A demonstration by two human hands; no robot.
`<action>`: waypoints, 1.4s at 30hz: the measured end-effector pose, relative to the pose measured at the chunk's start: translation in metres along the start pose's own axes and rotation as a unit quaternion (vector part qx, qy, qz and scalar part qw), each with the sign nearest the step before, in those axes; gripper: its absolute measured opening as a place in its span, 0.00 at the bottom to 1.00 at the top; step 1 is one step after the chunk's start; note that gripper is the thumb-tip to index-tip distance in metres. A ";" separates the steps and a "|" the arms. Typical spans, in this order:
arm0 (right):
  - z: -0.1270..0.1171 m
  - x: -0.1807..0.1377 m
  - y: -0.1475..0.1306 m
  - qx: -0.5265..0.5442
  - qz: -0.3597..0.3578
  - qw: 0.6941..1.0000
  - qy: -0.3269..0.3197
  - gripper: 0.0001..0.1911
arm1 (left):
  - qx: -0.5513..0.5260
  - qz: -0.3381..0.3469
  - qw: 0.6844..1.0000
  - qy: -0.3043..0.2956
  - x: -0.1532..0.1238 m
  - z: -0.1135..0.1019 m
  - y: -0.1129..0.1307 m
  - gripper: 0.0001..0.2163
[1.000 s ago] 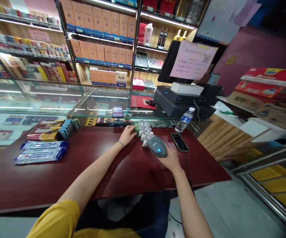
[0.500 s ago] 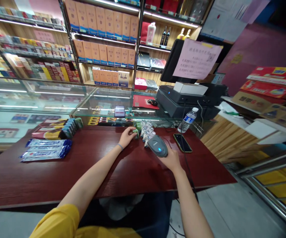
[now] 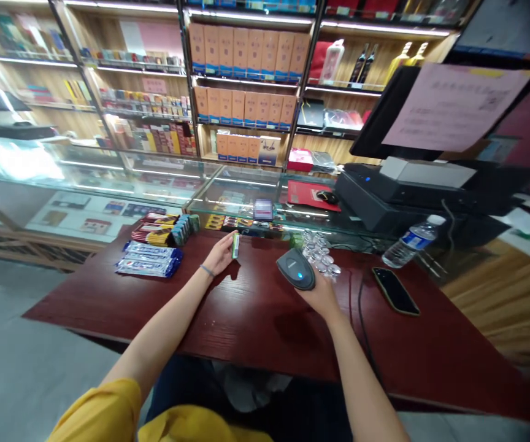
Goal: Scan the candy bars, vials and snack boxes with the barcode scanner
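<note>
My left hand (image 3: 221, 253) is closed on a small green pack (image 3: 236, 246), held upright just above the dark red table (image 3: 241, 319). My right hand (image 3: 321, 296) grips a grey barcode scanner (image 3: 296, 269) with a lit blue light, its head pointing toward the left hand. Behind the scanner stands a cluster of small clear-topped containers (image 3: 321, 253), with some green packs (image 3: 297, 240) beside it. On the left lie blue-and-white wrapped packets (image 3: 148, 259), and behind them red-and-yellow packets (image 3: 154, 229) next to a row of small blue-green packs (image 3: 184, 228).
A water bottle (image 3: 412, 241) and a phone (image 3: 394, 290) are on the right of the table. The scanner's cable (image 3: 364, 325) trails across it. A glass display counter (image 3: 241, 184) borders the far edge, with a monitor (image 3: 384, 116) at the right.
My left hand has moved left, away from the clear-topped containers, carrying a green pack. The scanner is still in my right hand. The camera view has turned left.
</note>
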State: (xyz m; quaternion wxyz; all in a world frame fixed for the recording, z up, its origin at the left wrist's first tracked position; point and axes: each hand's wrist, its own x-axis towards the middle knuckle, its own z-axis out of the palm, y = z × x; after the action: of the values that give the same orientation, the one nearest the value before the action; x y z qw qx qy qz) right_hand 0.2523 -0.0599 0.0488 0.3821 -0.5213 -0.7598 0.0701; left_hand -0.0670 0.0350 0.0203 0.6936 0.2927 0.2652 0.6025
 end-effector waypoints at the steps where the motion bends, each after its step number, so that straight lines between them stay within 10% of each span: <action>1: 0.004 0.004 -0.004 0.000 -0.005 1.000 -0.011 0.24 | -0.013 -0.003 1.000 0.006 0.000 -0.005 0.002 0.16; 12: 0.031 0.000 -0.035 -0.022 -0.082 0.984 -0.157 0.34 | -0.128 -0.033 0.990 0.054 0.004 -0.017 0.005 0.10; 21: 0.027 -0.004 -0.039 -0.039 -0.092 0.979 -0.175 0.22 | -0.151 -0.030 0.988 0.024 0.004 -0.019 0.003 0.11; 33: 0.031 -0.007 -0.030 0.016 -0.078 0.990 -0.119 0.25 | 0.076 0.073 0.992 0.067 0.010 -0.022 0.019 0.19; 37: 0.031 -0.008 -0.028 0.018 -0.082 0.991 -0.105 0.24 | 0.332 0.167 0.924 0.093 0.017 -0.027 0.068 0.19; 42: 0.031 -0.007 -0.027 0.015 -0.097 0.990 -0.104 0.22 | 0.675 0.175 0.714 0.058 0.025 -0.045 0.146 0.16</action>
State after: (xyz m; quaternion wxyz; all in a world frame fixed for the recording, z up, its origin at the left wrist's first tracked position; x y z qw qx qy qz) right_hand 0.2131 -0.0691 0.0371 0.3136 -0.4290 -0.8414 0.0983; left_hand -0.1958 0.0789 0.0948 0.1768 0.6886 0.5856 0.3893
